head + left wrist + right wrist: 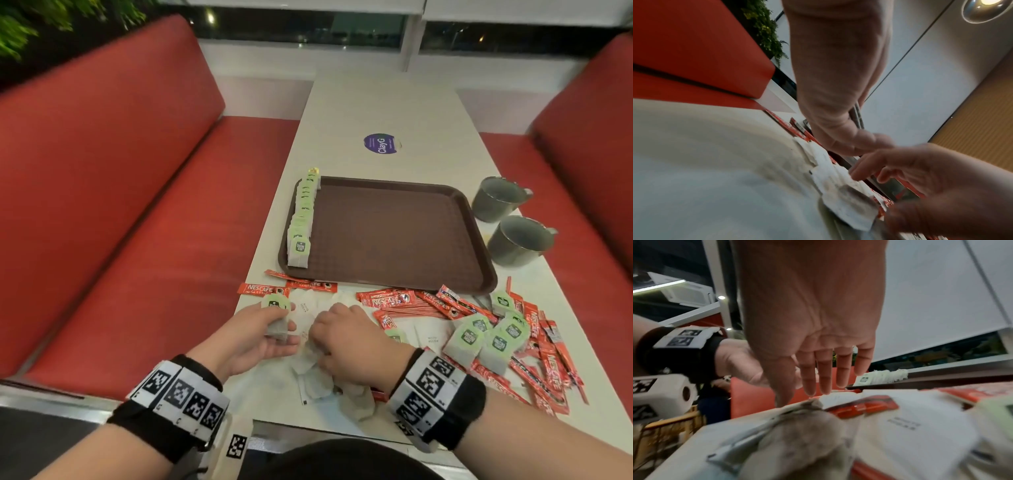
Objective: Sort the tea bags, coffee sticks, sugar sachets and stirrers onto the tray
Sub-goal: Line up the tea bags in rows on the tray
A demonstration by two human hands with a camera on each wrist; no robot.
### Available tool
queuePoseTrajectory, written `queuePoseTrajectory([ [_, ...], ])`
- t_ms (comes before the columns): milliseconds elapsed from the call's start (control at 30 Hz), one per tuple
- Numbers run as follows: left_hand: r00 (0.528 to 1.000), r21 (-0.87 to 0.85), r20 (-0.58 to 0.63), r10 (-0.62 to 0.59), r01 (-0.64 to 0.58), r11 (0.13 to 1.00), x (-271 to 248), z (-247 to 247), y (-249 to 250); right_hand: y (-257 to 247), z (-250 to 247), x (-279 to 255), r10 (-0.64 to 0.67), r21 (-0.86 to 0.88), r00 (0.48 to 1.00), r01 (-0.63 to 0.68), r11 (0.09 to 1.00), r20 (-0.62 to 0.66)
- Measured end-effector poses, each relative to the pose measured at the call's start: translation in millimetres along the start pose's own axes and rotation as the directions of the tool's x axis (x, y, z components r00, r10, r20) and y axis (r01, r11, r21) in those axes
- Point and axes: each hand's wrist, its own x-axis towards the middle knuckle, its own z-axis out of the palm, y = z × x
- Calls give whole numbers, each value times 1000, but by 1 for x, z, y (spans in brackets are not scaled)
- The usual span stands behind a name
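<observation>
Left hand [263, 337]: lying palm up at the near table edge, thumb and fingers curling round a small stack of tea bags [276, 320] with a green tag showing on top.

Right hand [346, 337]: sitting palm down just beside the left, fingers extending nearly straight down in the right wrist view and touching the white sugar sachets [310, 373] heaped beneath it; holding nothing that can be seen.

Tray [394, 236]: brown, lying beyond both hands. A row of tea bags [303, 216] is standing along its left rim; the remaining floor is showing bare.

Loose tea bags [486, 337]: lying clustered to the right of the right hand.

Coffee sticks [544, 363]: red, lying scattered right of the right hand, among and past the loose bags; others [263, 288] are resting just beyond the left hand.

Two grey mugs [513, 222]: standing right of the tray.
</observation>
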Motion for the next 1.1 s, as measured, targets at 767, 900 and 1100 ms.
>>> queuePoseTrajectory([
  [767, 952, 66, 297, 72, -96, 993, -4, 33, 14, 30, -23, -21, 438, 950, 898, -166, 263, 35],
  [900, 925, 126, 379, 31, -84, 988, 7, 53, 14, 34, -11, -25, 476, 979, 877, -147, 141, 63],
  [1100, 939, 198, 337, 63, -136, 971, 19, 79, 15, 56, -12, -36, 549, 985, 831, -155, 72, 91],
])
